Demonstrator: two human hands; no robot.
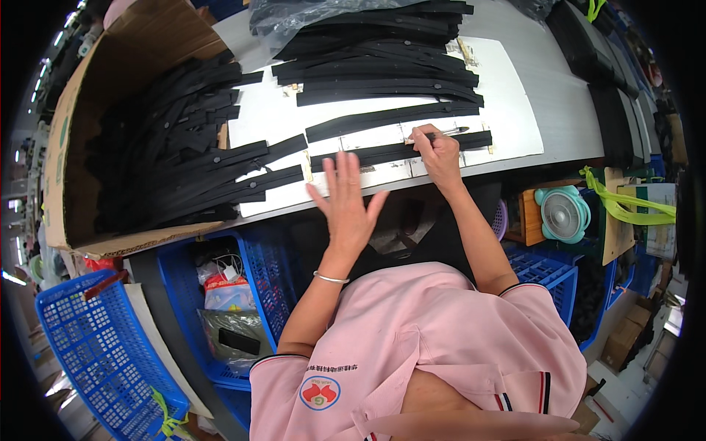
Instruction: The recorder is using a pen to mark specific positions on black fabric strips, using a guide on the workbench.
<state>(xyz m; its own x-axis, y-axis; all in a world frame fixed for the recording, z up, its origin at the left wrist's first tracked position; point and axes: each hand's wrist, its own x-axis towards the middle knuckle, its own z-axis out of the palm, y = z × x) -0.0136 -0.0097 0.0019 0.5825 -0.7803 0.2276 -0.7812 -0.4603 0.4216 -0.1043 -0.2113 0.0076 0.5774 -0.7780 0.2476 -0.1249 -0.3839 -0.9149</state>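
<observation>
My right hand is closed around a dark, slim pen, whose light tip points left onto a black fabric strip. That strip lies lengthwise near the front edge of a white board bearing dark marks and pieces of tape. Fingers spread, my left hand is over the strip's left part, slightly blurred; whether it touches the cloth I cannot tell. Just beyond lies another black strip, and a stack of strips fills the far side of the board.
On the left, a cardboard box lies open toward the board, with many black strips spilling out. Clear plastic covers some far strips. Blue baskets stand below the table. A small teal fan sits at the right.
</observation>
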